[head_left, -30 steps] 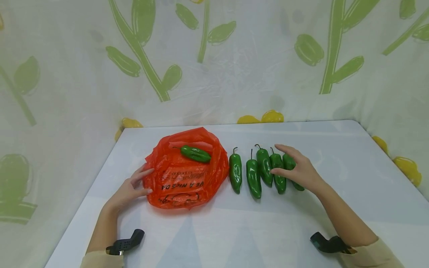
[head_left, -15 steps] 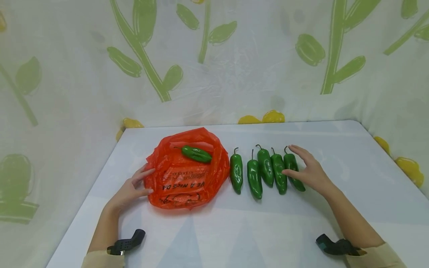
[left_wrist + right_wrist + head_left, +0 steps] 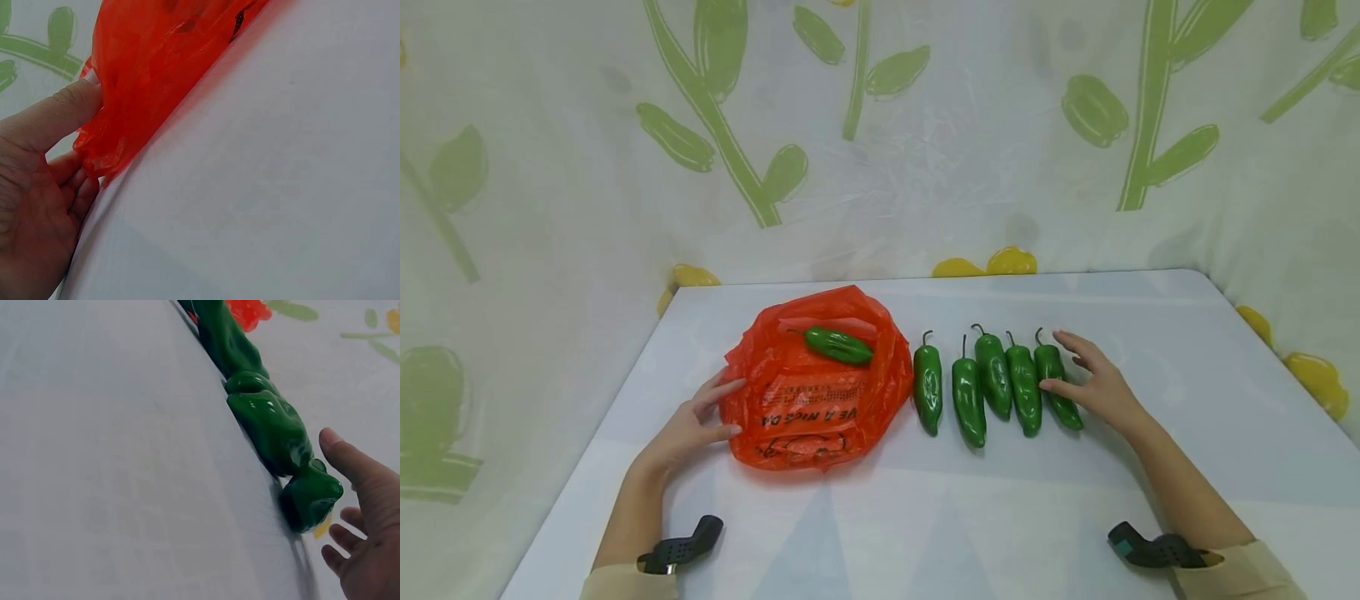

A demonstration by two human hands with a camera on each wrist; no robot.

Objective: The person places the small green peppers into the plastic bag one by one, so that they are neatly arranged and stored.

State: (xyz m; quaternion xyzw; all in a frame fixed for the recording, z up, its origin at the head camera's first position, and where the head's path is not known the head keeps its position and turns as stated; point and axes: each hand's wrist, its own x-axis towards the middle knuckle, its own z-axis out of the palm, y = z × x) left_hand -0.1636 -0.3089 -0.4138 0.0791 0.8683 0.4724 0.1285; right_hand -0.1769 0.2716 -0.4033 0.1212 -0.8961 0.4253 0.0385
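- White desk, leafy backdrop.
- Our left hand, relaxed, touches the red bag.
- Our right hand, spread and empty, hovers at the rightmost pepper; we should pinch mid-body, clearing its neighbour.

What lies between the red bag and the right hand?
Five green peppers, side by side on the table, between the red bag and the right hand. The head view shows this; the last is partly behind the hand.

A pale table bears 5 peppers and a seemingly plastic bag.
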